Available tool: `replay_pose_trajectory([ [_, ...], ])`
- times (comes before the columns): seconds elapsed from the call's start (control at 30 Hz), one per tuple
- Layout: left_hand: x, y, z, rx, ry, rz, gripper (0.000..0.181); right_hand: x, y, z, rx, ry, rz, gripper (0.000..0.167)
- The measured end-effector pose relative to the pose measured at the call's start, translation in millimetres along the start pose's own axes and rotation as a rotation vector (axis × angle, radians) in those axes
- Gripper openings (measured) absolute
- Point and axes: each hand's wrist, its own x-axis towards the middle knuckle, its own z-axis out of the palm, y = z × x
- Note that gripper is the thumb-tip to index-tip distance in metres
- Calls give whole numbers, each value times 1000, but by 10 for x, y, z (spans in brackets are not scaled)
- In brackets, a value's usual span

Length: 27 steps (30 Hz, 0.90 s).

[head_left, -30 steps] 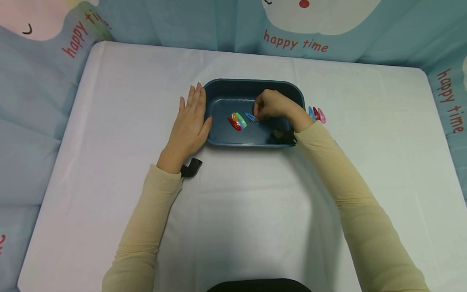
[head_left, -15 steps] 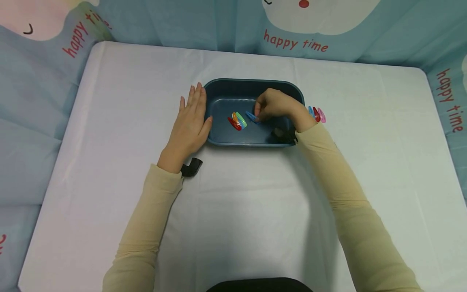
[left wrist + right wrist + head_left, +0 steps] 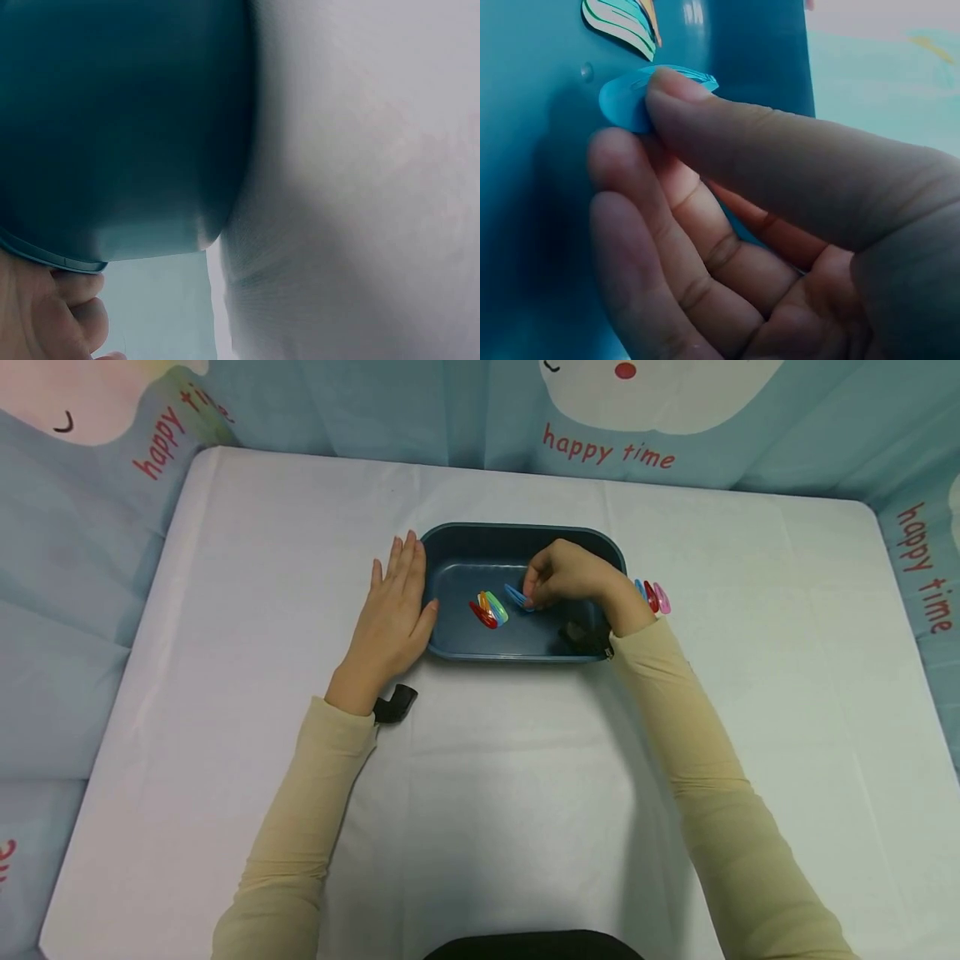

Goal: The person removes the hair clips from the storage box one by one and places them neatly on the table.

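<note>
Partway, I judged on my feed: a fanned group of clips (image 3: 491,608), red, orange, green and light blue, lay together in the tray (image 3: 517,647), just left of the grip. One blue clip (image 3: 514,597) was in the grip itself, over the tray floor. Three outer clips (image 3: 652,597), blue, red and pink, sat on the table (image 3: 750,693) right of the grip, past the wrist and outside the tray. So the held one looked unfinished and those three looked left over, if the tray was the destination; I couldn't tell whether the held one was being set down or lifted, nor whether it touched the floor.

Right hand (image 3: 566,578) had the blue clip pinched under the thumb. Left hand (image 3: 390,614), well left of the grip, lay with fingers straight against the tray's end, holding nothing; I took it as steadying.

View differences: right wrist gave me the thumb pad on the clip, the lower fingers loosely bent below it, and only part of the group; head hid most of that pinch. Left wrist had the tray's outer wall and fingers at its rim, no clips. Only head showed the outer three.
</note>
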Motion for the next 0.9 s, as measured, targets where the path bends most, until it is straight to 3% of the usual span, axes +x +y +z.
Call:
replay_pose_trajectory([
  [0.9, -2, 3, -2, 0, -3, -6, 65, -64, -6, -10, 95, 52, -44, 7],
])
